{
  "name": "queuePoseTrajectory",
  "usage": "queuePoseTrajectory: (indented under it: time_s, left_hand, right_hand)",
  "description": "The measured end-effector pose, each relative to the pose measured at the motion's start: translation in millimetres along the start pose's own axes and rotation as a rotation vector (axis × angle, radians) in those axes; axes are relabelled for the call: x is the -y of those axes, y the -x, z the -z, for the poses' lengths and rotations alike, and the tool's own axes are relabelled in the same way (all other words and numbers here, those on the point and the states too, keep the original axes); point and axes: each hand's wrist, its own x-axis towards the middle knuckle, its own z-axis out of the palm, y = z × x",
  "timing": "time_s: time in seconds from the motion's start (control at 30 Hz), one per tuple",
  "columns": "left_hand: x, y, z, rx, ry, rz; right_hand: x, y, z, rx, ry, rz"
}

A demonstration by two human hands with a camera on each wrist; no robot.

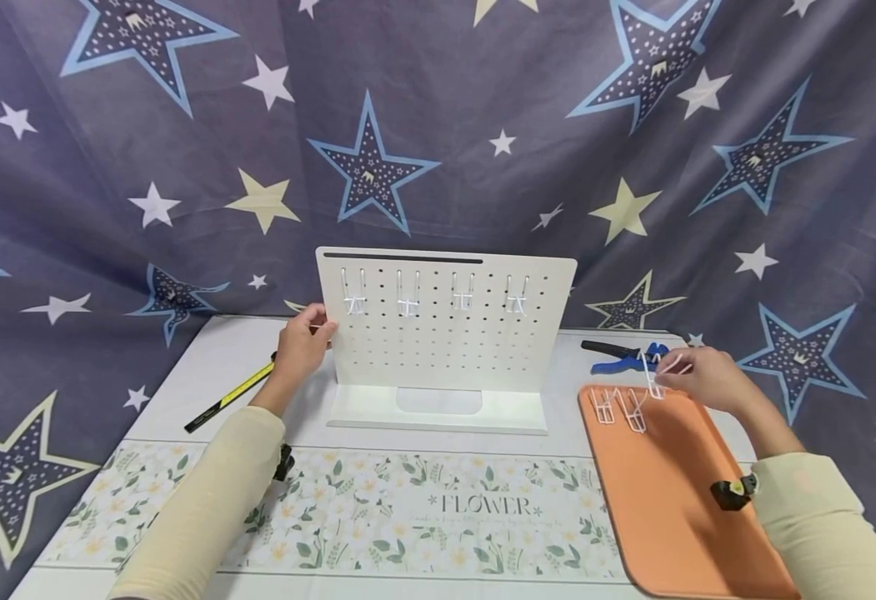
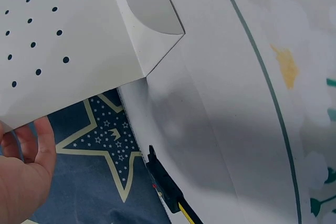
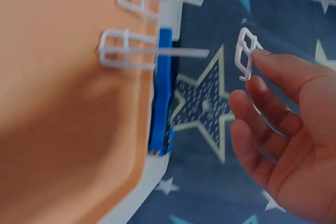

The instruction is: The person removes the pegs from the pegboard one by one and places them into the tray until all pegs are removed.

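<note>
My left hand grips the left edge of a white pegboard, which stands upright on its base. Several white wire hooks hang in a row across its upper part. Over the far end of an orange tray, my right hand pinches another white wire hook between thumb and fingertips. Two more wire hooks lie below it at the tray's far left corner, their prongs reaching past the rim in the right wrist view.
Behind the tray lies a blue-and-black plier-like tool. A slim yellow-and-black tool lies left of the pegboard. A flower-print runner crosses the white table in front, and a star-patterned cloth hangs behind.
</note>
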Motion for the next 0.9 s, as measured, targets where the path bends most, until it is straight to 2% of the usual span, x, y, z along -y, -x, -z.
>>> queuePoseTrajectory:
  time_s: [0.17,0.4,0.63,0.9]
  left_hand:
    - [1.0,-0.1,1.0,0.01,-0.004,0.008]
    - [-0.7,0.6,1.1,0.011,0.011,0.011]
    - [-1.1,1.5,0.6,0.012,-0.001,0.016]
    - [-0.9,1.7,0.5,0.007,0.006,0.008]
  right_hand:
    - [-18.0,6.6,-2.4,0.066,-0.063,-0.039]
    - [-40.2,10.2,-23.5,0.15,-0.102,-0.102]
    - [-51.9,7.7,-42.1,0.122,-0.017,-0.065]
    - [-58.5,8.4,-52.1,0.124,0.0,-0.056]
